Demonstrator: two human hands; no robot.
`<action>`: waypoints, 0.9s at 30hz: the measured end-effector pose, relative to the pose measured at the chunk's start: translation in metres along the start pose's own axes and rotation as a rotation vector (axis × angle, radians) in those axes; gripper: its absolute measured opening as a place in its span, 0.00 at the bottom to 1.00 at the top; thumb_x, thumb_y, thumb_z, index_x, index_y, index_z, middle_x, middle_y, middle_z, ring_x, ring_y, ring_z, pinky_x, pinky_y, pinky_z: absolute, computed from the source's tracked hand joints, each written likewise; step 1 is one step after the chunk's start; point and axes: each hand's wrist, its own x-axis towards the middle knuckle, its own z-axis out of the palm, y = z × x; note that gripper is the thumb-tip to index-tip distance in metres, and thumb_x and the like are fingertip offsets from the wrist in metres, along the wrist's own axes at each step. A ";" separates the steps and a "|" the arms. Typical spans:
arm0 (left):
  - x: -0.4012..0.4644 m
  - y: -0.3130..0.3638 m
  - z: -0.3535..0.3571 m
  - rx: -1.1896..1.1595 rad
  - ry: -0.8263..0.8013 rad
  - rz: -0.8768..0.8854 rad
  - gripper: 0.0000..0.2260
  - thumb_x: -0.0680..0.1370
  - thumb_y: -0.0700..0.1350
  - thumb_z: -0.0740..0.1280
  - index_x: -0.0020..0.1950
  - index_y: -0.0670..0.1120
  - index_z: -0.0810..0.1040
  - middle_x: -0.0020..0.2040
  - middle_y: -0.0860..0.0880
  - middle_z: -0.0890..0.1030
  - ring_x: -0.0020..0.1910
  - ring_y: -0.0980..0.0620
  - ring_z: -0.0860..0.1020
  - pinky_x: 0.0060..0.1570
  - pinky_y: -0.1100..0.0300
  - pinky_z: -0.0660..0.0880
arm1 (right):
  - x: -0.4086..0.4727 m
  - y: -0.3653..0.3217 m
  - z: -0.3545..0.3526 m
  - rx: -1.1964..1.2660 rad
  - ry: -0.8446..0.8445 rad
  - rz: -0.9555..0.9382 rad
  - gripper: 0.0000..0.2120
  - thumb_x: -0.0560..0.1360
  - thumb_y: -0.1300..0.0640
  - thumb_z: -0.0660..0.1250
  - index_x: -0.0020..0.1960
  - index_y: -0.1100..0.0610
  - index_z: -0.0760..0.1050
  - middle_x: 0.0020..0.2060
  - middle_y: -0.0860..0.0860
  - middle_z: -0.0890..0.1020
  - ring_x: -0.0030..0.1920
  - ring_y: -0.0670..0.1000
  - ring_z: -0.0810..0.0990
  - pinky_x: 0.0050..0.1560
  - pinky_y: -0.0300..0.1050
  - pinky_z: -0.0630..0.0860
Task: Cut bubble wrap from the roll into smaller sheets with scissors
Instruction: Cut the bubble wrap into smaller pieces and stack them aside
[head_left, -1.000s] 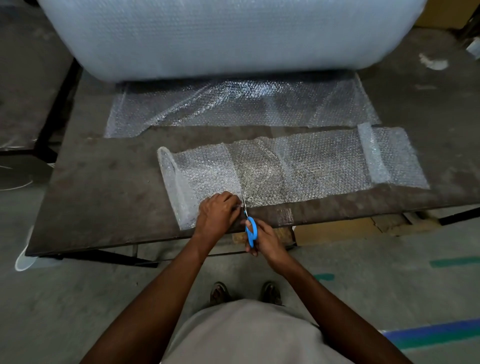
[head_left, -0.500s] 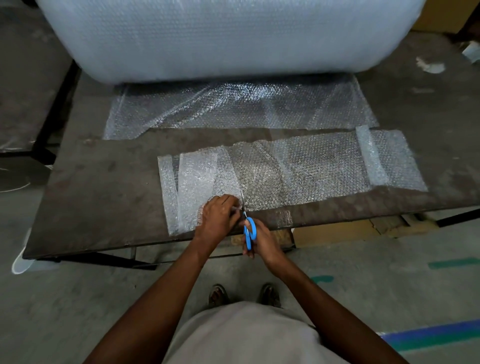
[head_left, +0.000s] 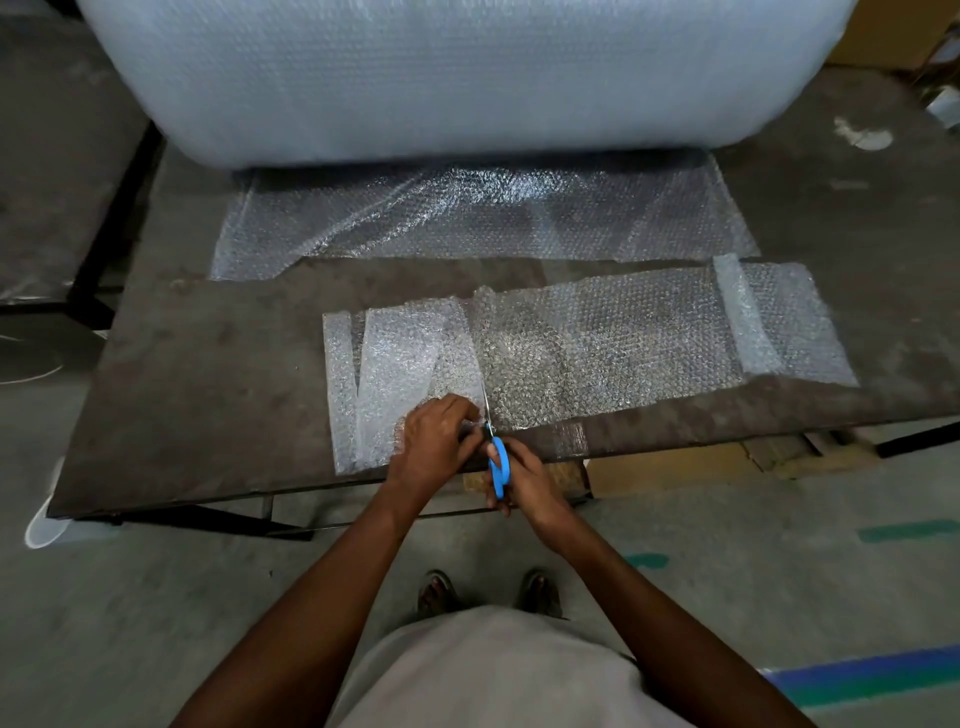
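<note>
A huge roll of bubble wrap (head_left: 457, 78) fills the far side of a dark table (head_left: 208, 389), its loose end spread flat beneath it. Nearer the front edge lies a long cut strip (head_left: 623, 343), folded over on itself at the left. The left hand (head_left: 436, 431) grips the strip's near edge at the fold. The right hand (head_left: 524, 480) is clenched round blue-handled scissors (head_left: 496, 457), whose blades point away across the strip, just beside the left fingertips. For a clean cut, the left hand should probably keep the wrap taut and flat while the blades travel straight across.
</note>
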 end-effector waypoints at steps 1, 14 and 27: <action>0.000 -0.001 0.001 -0.002 0.002 0.006 0.09 0.72 0.42 0.80 0.48 0.46 0.82 0.45 0.50 0.84 0.42 0.46 0.83 0.41 0.53 0.78 | 0.002 0.000 0.000 -0.003 0.011 0.004 0.10 0.87 0.52 0.64 0.63 0.58 0.76 0.30 0.53 0.80 0.27 0.52 0.81 0.24 0.41 0.67; 0.001 -0.010 0.004 -0.004 0.008 0.051 0.07 0.71 0.48 0.75 0.46 0.49 0.81 0.44 0.53 0.83 0.45 0.47 0.80 0.47 0.50 0.70 | 0.013 -0.003 -0.006 -0.032 -0.022 -0.048 0.09 0.87 0.51 0.64 0.61 0.55 0.78 0.30 0.57 0.79 0.33 0.61 0.75 0.25 0.44 0.68; 0.004 -0.008 0.005 -0.111 0.075 0.115 0.07 0.69 0.46 0.76 0.43 0.46 0.81 0.42 0.52 0.82 0.39 0.49 0.81 0.38 0.50 0.74 | 0.026 -0.015 -0.007 -0.070 -0.007 -0.079 0.11 0.87 0.48 0.64 0.59 0.56 0.77 0.32 0.57 0.81 0.30 0.56 0.80 0.26 0.44 0.71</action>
